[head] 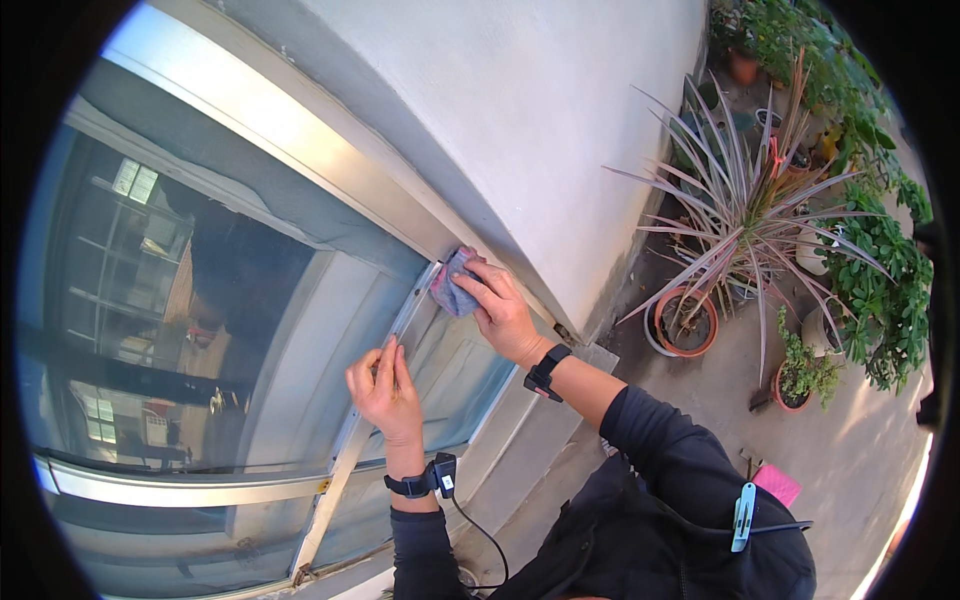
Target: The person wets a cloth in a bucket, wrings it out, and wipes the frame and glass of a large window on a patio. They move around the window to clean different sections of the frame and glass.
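Observation:
My right hand [504, 313] presses a bunched grey-and-pink cloth [456, 286] against the window's metal frame [330, 169], at the corner where a narrow metal bar [330, 510] meets it. Lower on that bar is my left hand [386, 390], fingers bent and drawn together, the tips touching the metal. Whether they grip the bar is hard to see. Reflective glass [187, 300] fills the wide pane left of the bar, and a narrower glass pane [450, 375] lies to its right, partly behind my hands.
A pale wall [555, 135] rises beside the window, its corner near my right wrist. Potted plants stand to the right, among them a spiky one in a terracotta pot [685, 321] and a small green one [795, 386]. A pink object [777, 485] lies on the concrete floor [720, 420]. A cable [491, 536] hangs from my left wristband.

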Action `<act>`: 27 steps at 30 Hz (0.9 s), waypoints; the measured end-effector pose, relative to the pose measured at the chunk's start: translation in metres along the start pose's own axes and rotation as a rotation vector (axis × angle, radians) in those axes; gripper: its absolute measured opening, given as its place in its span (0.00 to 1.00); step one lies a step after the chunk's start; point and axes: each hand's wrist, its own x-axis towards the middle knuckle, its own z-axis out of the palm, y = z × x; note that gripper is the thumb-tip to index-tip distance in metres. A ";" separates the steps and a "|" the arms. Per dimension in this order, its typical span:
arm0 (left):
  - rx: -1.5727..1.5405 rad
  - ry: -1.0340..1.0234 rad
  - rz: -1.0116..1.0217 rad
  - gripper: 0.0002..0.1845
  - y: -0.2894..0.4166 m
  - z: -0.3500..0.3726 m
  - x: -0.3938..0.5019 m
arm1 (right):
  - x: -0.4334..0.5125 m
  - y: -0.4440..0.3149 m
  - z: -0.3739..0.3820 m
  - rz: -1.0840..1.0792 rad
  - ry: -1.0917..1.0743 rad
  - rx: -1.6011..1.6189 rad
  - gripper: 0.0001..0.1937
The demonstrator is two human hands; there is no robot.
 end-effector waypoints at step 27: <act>0.029 0.024 -0.019 0.13 0.004 0.000 0.002 | -0.059 0.053 -0.030 0.803 -0.295 0.090 0.20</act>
